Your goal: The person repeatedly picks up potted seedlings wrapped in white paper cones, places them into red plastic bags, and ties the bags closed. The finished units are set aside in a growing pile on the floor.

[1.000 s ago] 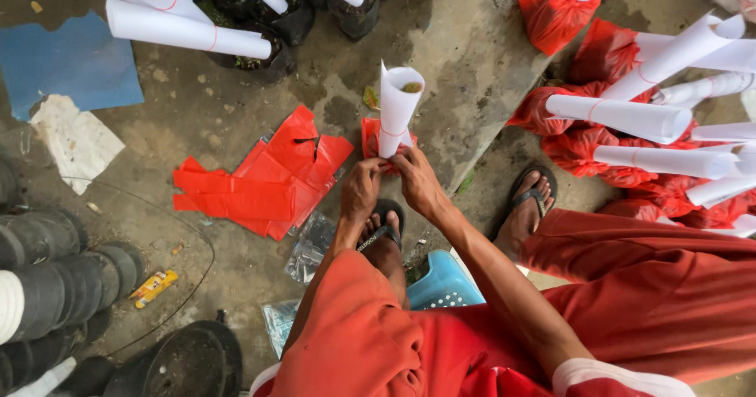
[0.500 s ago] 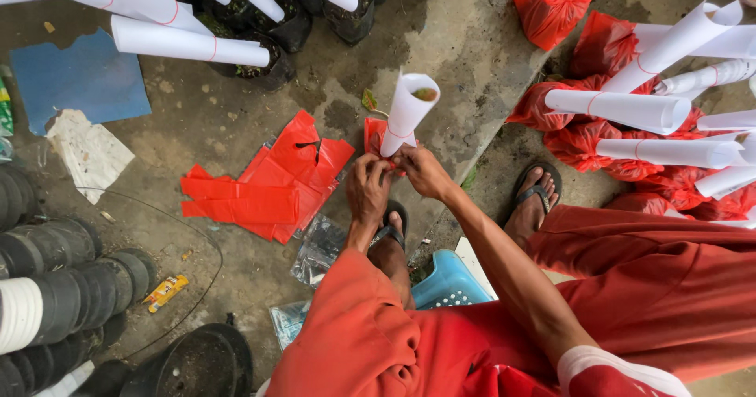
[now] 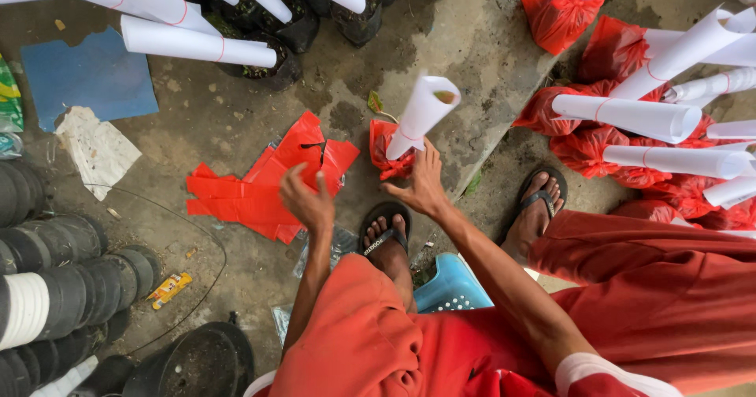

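My right hand (image 3: 424, 186) grips the base of a small red plastic bag (image 3: 387, 151) with a white paper tube (image 3: 420, 114) rising from it, on the concrete floor. A green leaf (image 3: 375, 102) pokes out beside the tube. My left hand (image 3: 307, 200) hovers with its fingers apart over a pile of flat red plastic bags (image 3: 264, 180), holding nothing. I sit on a blue stool (image 3: 450, 287), in orange trousers, sandalled feet on either side.
Several wrapped red bags with white tubes (image 3: 630, 117) lie at the right. Black pots with white tubes (image 3: 264, 27) stand at the top. Stacked black pots (image 3: 55, 287) fill the lower left. A blue sheet (image 3: 87, 78) and crumpled paper (image 3: 98, 149) lie left.
My left hand let go of the wrapped bag and moved left over the red bag pile. My right hand keeps hold of the bag with the tube.
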